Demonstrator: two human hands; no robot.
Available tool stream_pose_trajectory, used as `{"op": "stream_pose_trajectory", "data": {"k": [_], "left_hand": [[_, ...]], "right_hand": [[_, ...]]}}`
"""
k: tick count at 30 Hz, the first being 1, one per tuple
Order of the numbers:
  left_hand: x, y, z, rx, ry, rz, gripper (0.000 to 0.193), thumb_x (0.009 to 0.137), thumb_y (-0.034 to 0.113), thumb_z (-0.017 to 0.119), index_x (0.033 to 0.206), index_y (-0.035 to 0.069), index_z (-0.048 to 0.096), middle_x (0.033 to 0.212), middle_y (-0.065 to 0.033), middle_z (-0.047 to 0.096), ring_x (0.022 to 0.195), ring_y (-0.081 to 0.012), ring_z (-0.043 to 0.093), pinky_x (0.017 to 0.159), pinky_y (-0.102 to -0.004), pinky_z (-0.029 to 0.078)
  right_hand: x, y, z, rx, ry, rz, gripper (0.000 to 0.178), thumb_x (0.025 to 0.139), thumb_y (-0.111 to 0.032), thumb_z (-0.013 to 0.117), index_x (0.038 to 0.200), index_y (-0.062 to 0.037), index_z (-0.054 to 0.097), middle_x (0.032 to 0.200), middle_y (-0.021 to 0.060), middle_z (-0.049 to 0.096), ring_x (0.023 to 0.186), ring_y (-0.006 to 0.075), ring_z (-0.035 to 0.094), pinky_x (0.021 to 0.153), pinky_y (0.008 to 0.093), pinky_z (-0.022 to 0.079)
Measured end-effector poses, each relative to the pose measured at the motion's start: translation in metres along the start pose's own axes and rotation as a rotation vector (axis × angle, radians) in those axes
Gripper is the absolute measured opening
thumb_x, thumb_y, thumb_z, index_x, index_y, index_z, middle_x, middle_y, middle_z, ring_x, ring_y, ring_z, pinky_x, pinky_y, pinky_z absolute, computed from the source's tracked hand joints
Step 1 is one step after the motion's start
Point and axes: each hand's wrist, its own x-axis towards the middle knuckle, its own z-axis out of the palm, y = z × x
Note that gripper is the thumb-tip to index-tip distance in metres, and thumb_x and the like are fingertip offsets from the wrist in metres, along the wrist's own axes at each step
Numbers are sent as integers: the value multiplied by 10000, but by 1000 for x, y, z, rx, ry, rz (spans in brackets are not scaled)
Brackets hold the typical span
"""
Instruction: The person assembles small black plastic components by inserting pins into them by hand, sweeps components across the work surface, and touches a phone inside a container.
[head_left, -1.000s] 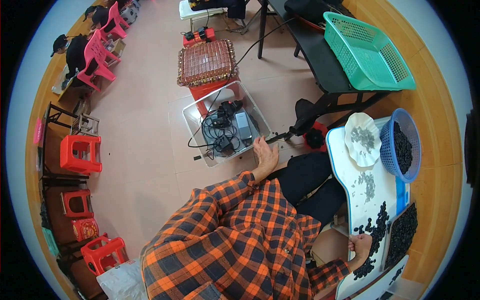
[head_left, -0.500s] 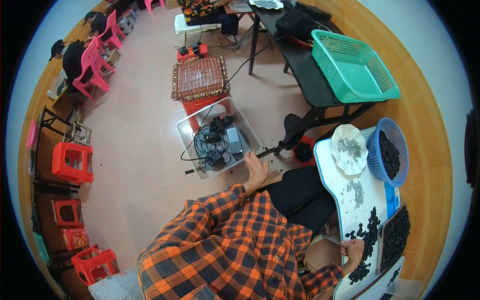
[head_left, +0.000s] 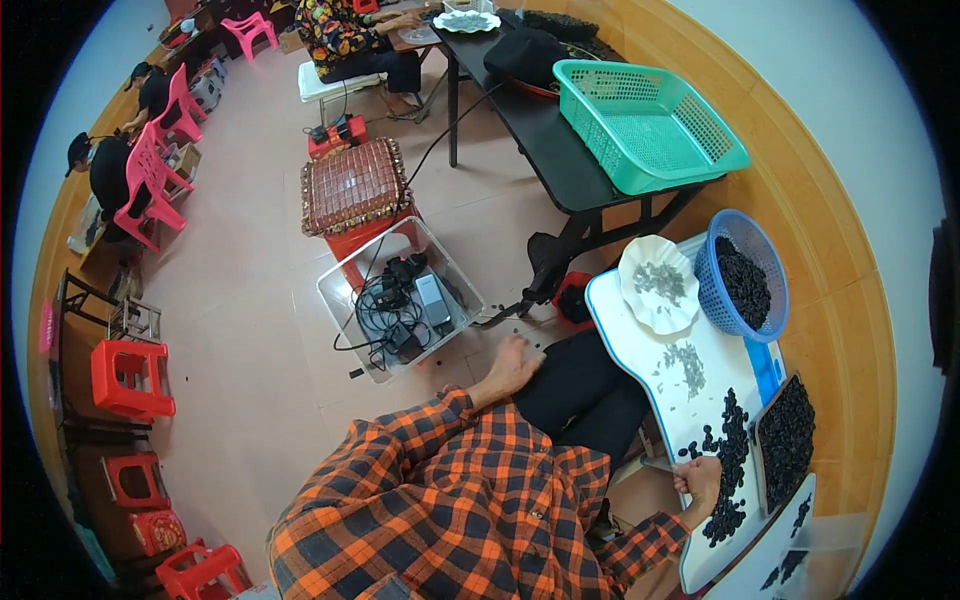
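My right hand (head_left: 703,478) is closed around a thin, pale, blade-like tool (head_left: 657,464) at the near left edge of the white tabletop (head_left: 668,400). Right beside it lies a spread of small black seed-like pieces (head_left: 733,455). My left hand (head_left: 513,366) hangs over my dark-trousered thigh, its fingers blurred, so whether it holds anything does not show. Farther up the tabletop are grey, see-through flakes (head_left: 685,368) and a white scalloped plate (head_left: 640,308) with more flakes.
A blue basket (head_left: 708,285) and a dark tray (head_left: 790,440) hold black pieces. A green basket (head_left: 640,170) sits on the black table (head_left: 560,160). On the floor stand a clear bin (head_left: 455,325) of cables, a cushioned stool (head_left: 350,185) and red stools (head_left: 130,400). Other people sit farther off.
The view has shifted, moving the scene leftward. My left hand, fingers spread before, has drawn in over my thigh. My right hand has turned, and the thin tool now shows.
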Motion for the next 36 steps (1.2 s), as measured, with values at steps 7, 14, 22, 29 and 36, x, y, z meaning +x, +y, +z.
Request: {"op": "stream_pose_trajectory", "data": {"k": [7, 14, 22, 29, 36], "left_hand": [[-19, 55, -1, 202, -541, 182, 903, 837, 621, 492, 1389, -54, 257, 1392, -302, 297, 1271, -443, 323, 1049, -503, 299], [-20, 65, 1, 276, -432, 196, 1008, 794, 610, 565, 1408, -72, 150, 1426, -334, 171, 1282, -492, 265, 1035, -541, 287], [-2, 29, -1, 135, 468, 8, 898, 812, 328, 629, 1399, -105, 105, 1438, -378, 28, 1338, -511, 97, 1089, -519, 144], [3, 4, -12, 69, 536, -211, 862, 851, 329, 586, 1390, -133, 97, 1438, -386, -5, 1345, -511, 65, 1093, -530, 121], [1, 5, -11, 94, 513, -189, 859, 864, 334, 577, 1394, -126, 83, 1438, -385, -14, 1349, -511, 51, 1093, -532, 119]], "right_hand": [[-7, -7, 0, 32, -30, -8, 177, 712, 4, 694, 582, 39, 578, 510, 97, 571, 377, 131, 533, 336, 234, 408], [-7, -2, 0, 20, -9, 10, 172, 712, -1, 698, 595, 40, 578, 517, 96, 577, 378, 127, 533, 337, 237, 410], [-13, -7, -1, 51, -12, 43, 172, 690, -4, 722, 623, 40, 570, 521, 100, 578, 395, 122, 532, 357, 242, 402], [-10, -6, -4, 73, -47, 42, 170, 681, -2, 727, 630, 41, 570, 519, 104, 574, 392, 127, 528, 353, 246, 395], [-8, -1, -2, 86, -32, 35, 172, 675, 0, 727, 628, 44, 568, 511, 103, 570, 391, 127, 525, 355, 245, 390]]}}
